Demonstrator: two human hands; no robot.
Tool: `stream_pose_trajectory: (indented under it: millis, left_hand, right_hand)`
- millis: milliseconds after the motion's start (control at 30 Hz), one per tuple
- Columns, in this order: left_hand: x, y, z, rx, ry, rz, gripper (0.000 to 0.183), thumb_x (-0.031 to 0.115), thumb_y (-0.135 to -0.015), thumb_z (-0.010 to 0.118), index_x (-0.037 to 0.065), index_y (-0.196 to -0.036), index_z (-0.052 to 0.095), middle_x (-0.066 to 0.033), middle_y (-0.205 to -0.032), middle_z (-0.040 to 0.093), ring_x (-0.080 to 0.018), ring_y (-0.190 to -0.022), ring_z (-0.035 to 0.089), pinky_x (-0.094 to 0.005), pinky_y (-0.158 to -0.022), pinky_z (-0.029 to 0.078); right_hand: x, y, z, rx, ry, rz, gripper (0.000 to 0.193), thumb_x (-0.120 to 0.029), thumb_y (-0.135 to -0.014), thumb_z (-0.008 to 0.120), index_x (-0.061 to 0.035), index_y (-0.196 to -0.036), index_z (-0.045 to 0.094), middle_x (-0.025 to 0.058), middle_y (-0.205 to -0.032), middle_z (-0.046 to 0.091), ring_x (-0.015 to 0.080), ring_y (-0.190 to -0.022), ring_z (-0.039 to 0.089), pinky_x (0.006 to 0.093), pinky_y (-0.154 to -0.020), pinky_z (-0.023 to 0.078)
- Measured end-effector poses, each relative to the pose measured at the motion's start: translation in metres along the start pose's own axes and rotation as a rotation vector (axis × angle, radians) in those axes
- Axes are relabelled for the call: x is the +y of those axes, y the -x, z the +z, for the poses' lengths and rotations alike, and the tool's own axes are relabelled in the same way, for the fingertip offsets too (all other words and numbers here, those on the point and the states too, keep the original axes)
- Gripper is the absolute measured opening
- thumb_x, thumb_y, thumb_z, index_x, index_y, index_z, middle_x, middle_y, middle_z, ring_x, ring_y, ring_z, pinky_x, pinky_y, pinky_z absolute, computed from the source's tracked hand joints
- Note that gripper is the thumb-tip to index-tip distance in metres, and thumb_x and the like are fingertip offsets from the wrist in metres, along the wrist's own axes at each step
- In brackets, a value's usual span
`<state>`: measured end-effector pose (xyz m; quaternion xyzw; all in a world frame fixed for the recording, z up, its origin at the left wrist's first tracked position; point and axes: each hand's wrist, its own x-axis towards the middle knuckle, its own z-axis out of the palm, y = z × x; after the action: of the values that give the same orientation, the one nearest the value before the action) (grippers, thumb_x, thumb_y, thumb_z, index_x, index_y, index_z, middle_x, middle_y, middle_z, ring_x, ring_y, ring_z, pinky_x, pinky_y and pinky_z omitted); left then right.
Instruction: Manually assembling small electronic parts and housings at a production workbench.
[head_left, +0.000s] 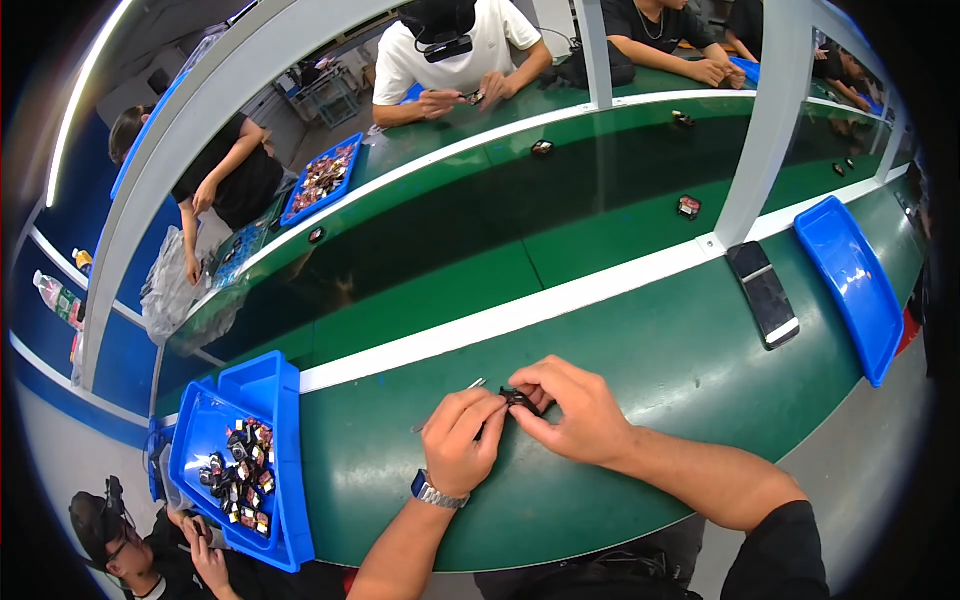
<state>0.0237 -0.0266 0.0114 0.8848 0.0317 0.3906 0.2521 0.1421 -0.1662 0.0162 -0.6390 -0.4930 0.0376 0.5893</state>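
Above the green bench, a small black part (519,399) is pinched between both of my hands. My left hand (463,436), with a metal-band watch at its wrist, closes its fingers on the part's left side. From the right, my right hand (577,412) grips the same part between thumb and forefinger. The fingers cover much of it, so its exact kind does not show. Just behind my left hand lies a thin metal tool (477,384), partly hidden by the hand.
Blue trays (292,470) at left hold several small black parts with coloured labels. A dark phone-like device (763,295) and a blue tray (850,285) lie right. Beyond the white rail (500,318), a green conveyor (450,270) carries scattered parts. Grey posts (765,130) rise there; co-workers sit around.
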Motion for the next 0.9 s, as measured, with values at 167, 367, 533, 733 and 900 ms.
stream_pose_trajectory:
  millis: [167, 367, 533, 733, 900]
  left_hand:
    - [0.0, 0.002, -0.005, -0.02, -0.055, -0.003, 0.014, -0.006, -0.078, 0.072, 0.002, -0.089, 0.07, -0.0126, -0.09, 0.069, -0.0263, -0.077, 0.067, -0.0338, -0.064, 0.055]
    - [0.0, 0.005, -0.002, -0.024, 0.023, -0.091, 0.013, -0.005, -0.079, 0.07, 0.001, -0.089, 0.067, -0.0129, -0.089, 0.066, -0.0291, -0.076, 0.066, -0.0365, -0.066, 0.053]
    - [0.0, 0.005, -0.001, -0.036, 0.044, -0.093, 0.013, -0.007, -0.079, 0.068, 0.001, -0.088, 0.064, -0.0135, -0.087, 0.064, -0.0304, -0.075, 0.064, -0.0377, -0.065, 0.053]
    - [0.0, 0.005, -0.005, -0.065, 0.049, -0.106, 0.013, -0.008, -0.078, 0.066, 0.001, -0.087, 0.063, -0.0135, -0.087, 0.063, -0.0298, -0.072, 0.062, -0.0369, -0.064, 0.052]
    - [-0.003, 0.005, -0.007, -0.026, 0.149, -0.159, 0.01, -0.006, -0.084, 0.07, 0.001, -0.091, 0.067, -0.0097, -0.089, 0.064, -0.0145, -0.064, 0.057, -0.0256, -0.056, 0.046]
  right_hand:
    - [0.004, 0.002, 0.006, 0.017, 0.002, 0.003, 0.03, -0.004, -0.082, 0.078, -0.0034, -0.109, 0.065, 0.008, -0.091, 0.064, 0.0151, -0.073, 0.065, 0.0266, -0.065, 0.056]
    - [0.003, 0.002, 0.006, -0.009, -0.02, 0.038, 0.028, -0.005, -0.084, 0.076, -0.0027, -0.109, 0.064, 0.0079, -0.092, 0.064, 0.0155, -0.073, 0.066, 0.0277, -0.065, 0.057]
    - [0.003, 0.002, 0.004, -0.034, -0.018, 0.047, 0.028, -0.005, -0.084, 0.076, -0.0025, -0.109, 0.063, 0.0087, -0.094, 0.064, 0.0161, -0.075, 0.067, 0.0281, -0.065, 0.057]
    - [0.004, 0.004, 0.007, -0.066, -0.037, 0.069, 0.029, -0.005, -0.085, 0.076, -0.0026, -0.111, 0.063, 0.0091, -0.093, 0.064, 0.0165, -0.076, 0.067, 0.0278, -0.066, 0.057]
    - [0.004, 0.0, 0.009, -0.033, -0.1, 0.108, 0.028, -0.004, -0.084, 0.076, -0.0013, -0.11, 0.063, 0.0095, -0.093, 0.064, 0.0156, -0.075, 0.067, 0.0278, -0.067, 0.057]
